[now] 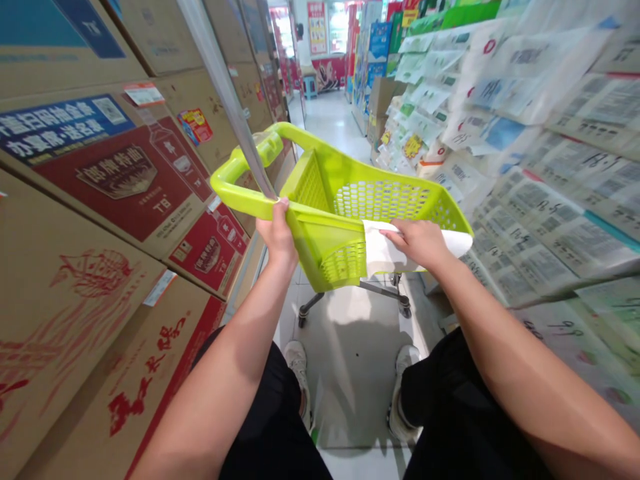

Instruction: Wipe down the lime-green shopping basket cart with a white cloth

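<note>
A lime-green plastic shopping cart point(345, 233) stands crosswise in front of me, its handle end to the left. My left hand point(277, 233) is closed on its edge near the handle, thumb on top, beside the foot of a grey metal pole point(233, 93). A white cloth point(379, 252), perhaps a paper towel, drapes over the near rim and hangs down the basket's outer side. On top of it my right hand point(419, 240) is closed, pressing it against the rim; its fingertips are partly hidden. The visible part of the basket's inside holds no goods.
Stacked cardboard cartons point(115, 180) wall the left side. Packs of tissue point(530, 213) are piled high on the right, close to the cart. Ahead, the tiled aisle point(330, 120) runs back to a blue stool point(310, 87). My shoes point(297, 363) flank the floor below the cart.
</note>
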`<state>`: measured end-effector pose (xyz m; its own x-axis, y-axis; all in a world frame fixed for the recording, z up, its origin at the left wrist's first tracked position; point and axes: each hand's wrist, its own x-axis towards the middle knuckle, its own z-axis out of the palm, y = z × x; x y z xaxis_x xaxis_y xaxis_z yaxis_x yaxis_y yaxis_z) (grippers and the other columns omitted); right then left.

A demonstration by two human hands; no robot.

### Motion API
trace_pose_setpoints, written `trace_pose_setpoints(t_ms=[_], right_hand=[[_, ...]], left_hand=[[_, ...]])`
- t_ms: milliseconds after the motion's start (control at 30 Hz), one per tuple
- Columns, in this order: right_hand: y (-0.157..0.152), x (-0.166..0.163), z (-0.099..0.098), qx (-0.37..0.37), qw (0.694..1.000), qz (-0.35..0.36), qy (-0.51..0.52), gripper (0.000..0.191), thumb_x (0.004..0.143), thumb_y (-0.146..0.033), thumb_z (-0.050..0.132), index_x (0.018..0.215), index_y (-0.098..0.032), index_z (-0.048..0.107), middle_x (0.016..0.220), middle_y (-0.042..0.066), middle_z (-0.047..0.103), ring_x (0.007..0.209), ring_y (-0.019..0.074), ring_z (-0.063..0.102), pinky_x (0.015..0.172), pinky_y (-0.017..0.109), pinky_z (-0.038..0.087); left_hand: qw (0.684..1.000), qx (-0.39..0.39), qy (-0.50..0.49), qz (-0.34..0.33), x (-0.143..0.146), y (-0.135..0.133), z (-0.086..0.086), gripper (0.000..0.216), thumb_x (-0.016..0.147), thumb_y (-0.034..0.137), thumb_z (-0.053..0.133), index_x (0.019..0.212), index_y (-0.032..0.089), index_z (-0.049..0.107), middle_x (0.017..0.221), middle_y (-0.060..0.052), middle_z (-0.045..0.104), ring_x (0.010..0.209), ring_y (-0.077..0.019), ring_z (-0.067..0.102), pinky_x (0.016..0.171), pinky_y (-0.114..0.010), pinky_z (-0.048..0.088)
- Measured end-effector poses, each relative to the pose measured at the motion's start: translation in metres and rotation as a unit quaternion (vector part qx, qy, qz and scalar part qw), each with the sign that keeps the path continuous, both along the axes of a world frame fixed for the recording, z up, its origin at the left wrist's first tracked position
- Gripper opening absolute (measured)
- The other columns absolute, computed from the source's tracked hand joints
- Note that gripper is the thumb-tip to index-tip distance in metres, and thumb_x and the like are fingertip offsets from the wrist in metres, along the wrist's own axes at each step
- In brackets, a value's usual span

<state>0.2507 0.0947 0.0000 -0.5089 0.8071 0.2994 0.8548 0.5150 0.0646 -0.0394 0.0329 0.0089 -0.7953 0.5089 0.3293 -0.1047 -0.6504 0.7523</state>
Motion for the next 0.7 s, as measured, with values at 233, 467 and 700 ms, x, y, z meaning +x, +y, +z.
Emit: trace_pose_setpoints(t_ms=[233,467,700], right_hand=[[-0.030,-0.069,0.017,0.005,0.997,0.034,0.067,0.063,0.108,-0.069,0.034,0.105,-0.022,0.076,0.095,0.010,0.080,0.082,0.0250,0.068,0.065,0.033,0.023],[-0.036,-0.098,0.031,-0.045,0.995,0.050,0.080,0.069,0.107,-0.073,0.027,0.112,-0.023,0.075,0.103,0.011,0.080,0.087,0.0261,0.069,0.068,0.031,0.031],[-0.015,-0.024,0.013,-0.057,0.998,-0.019,0.002,0.064,0.107,-0.068,0.033,0.116,-0.023,0.078,0.104,0.014,0.080,0.090,0.0290,0.070,0.071,0.032,0.036]], left_hand=[[0.998,-0.066,-0.005,-0.011,0.033,-0.023,0.004,0.039,0.074,0.050,0.081,0.092,0.019,0.065,0.088,-0.001,0.068,0.081,-0.0156,0.067,0.077,-0.029,0.055],[0.998,-0.047,-0.039,-0.029,0.015,-0.015,0.005,0.032,0.068,0.039,0.083,0.084,0.019,0.063,0.081,0.003,0.065,0.070,-0.0117,0.062,0.070,-0.025,0.052],[0.999,-0.030,-0.042,0.017,-0.034,0.013,0.004,0.033,0.066,0.037,0.081,0.084,0.020,0.060,0.078,0.005,0.060,0.069,-0.0106,0.058,0.067,-0.024,0.050]])
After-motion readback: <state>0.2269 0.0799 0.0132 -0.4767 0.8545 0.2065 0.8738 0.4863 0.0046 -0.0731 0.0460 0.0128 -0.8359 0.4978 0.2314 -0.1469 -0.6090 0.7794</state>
